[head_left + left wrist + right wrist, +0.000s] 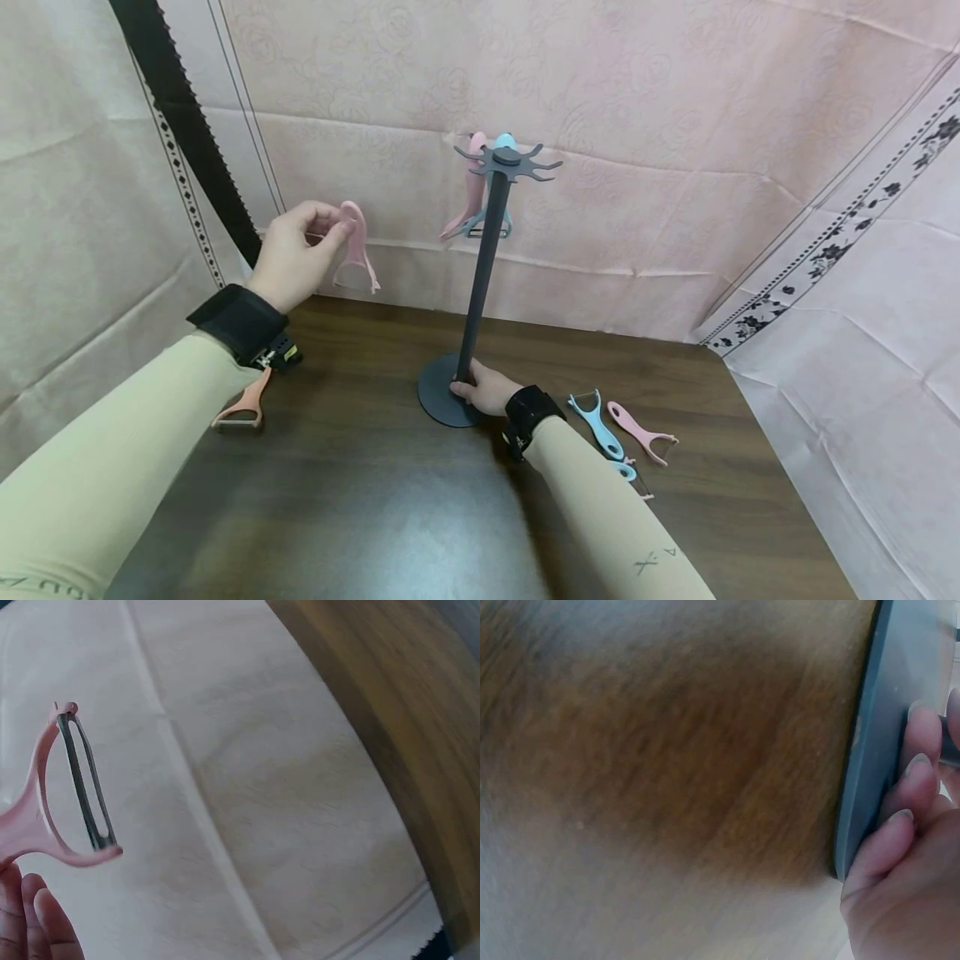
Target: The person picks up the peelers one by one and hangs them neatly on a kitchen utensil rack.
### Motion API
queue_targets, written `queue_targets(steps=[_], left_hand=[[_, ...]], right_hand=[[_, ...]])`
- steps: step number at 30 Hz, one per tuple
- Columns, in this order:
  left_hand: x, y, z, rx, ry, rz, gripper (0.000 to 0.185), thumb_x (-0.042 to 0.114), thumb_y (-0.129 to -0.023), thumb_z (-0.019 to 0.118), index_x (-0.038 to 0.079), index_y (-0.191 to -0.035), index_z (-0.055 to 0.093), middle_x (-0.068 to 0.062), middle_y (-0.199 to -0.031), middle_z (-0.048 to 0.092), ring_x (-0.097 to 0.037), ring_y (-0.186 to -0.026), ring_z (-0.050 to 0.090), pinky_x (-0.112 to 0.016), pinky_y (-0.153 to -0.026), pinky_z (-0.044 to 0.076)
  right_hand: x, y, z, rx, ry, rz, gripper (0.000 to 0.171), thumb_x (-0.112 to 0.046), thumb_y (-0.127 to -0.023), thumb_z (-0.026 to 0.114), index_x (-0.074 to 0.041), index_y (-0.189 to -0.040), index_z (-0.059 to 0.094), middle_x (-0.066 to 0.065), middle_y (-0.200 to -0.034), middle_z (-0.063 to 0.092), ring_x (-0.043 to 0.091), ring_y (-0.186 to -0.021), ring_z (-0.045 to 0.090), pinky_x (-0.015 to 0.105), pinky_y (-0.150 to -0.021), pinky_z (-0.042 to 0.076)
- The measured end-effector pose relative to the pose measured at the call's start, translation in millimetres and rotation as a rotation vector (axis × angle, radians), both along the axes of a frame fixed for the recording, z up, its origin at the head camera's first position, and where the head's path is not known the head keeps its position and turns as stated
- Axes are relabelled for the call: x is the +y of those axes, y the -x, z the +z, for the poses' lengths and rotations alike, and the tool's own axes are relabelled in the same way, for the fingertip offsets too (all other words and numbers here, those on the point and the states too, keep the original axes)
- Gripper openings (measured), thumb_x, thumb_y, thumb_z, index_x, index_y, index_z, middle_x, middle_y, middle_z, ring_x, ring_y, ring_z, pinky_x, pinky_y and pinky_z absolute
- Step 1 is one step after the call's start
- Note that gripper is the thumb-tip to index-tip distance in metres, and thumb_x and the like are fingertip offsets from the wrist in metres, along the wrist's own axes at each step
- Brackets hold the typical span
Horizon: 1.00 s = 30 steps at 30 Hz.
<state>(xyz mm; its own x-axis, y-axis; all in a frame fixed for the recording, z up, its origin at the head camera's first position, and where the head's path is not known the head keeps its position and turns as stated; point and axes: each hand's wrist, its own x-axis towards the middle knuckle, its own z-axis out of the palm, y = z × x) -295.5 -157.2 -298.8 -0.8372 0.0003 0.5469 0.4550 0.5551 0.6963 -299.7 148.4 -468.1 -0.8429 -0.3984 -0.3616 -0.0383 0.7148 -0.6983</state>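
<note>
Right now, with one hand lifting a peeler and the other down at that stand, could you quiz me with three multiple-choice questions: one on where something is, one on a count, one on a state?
1. Where does the right hand rest?
A. On the stand's top hooks
B. At the foot of the stand, on its base
C. Flat on the wall cloth

2. How many peelers hang on the stand?
A. None
B. Two
C. Five

3. How is the pink peeler at the left hand held?
A. Pinched in the air, blade end down
B. Lying on the table
C. Hooked on the stand

Answers: 1 B, the fingers curl round the pole just above the round base. 2 B, a hanging pink peeler and a hanging blue peeler dangle at the top. 3 A, the fingers grip its handle well above the table.
</note>
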Motion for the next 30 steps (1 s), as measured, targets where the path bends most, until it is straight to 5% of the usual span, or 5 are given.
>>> queue_targets(steps=[10,30], left_hand=[[23.0,-8.6,23.5,0.033,-0.038,-0.107,0.028,0.031,-0.097,0.06,0.005,-0.104,0.066,-0.007,-0.085,0.063,-0.018,-0.073,0.054,-0.024,-0.061,0.042],[66.5,-12.6,78.9,0.15,-0.121,-0.25,0.021,0.022,-0.096,0.061,0.002,-0.103,0.065,-0.004,-0.089,0.065,-0.017,-0.07,0.056,-0.025,-0.064,0.044]], right_hand=[[0.3,-2.5,3.0,-0.009,0.022,-0.008,0.035,-0.035,-0.1,0.053,-0.019,-0.13,0.048,0.001,-0.11,0.062,0.021,-0.1,0.06,0.043,-0.091,0.044],[0.3,0.7,0.2,-0.004,0.016,-0.001,0.025,-0.033,-0.1,0.053,-0.019,-0.121,0.052,0.0,-0.105,0.062,0.019,-0.097,0.059,0.041,-0.087,0.045]])
